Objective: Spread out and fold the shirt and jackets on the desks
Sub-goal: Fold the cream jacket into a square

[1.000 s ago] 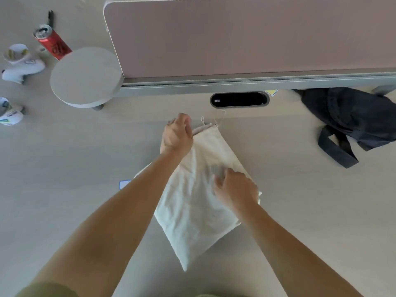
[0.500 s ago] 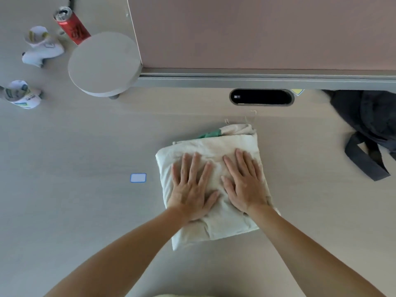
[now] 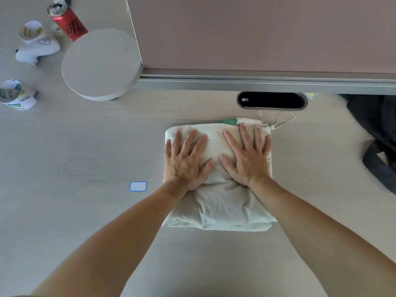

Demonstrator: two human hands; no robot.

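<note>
A cream-white shirt (image 3: pixel 222 206) lies folded into a squarish bundle on the pale desk (image 3: pixel 85 211), below the cable slot. A bit of green print and a thin cord with a tag show at its far edge. My left hand (image 3: pixel 186 161) presses flat on the bundle's left half, fingers spread. My right hand (image 3: pixel 246 157) presses flat on its right half, fingers spread too. A dark jacket (image 3: pixel 381 129) lies crumpled at the right edge of the desk, partly cut off by the frame.
A pink partition panel (image 3: pixel 257 33) stands along the back. A round grey disc (image 3: pixel 100 63) sits at the back left, with a red can (image 3: pixel 66 20) and two paper cups (image 3: pixel 15 95) beyond it. A small blue-edged label (image 3: pixel 138 186) lies left of the shirt.
One second ago the shirt lay as a diagonal piece with my hands gripping its edges. It is now folded square, and both hands have slid forward while pressing it flat.
</note>
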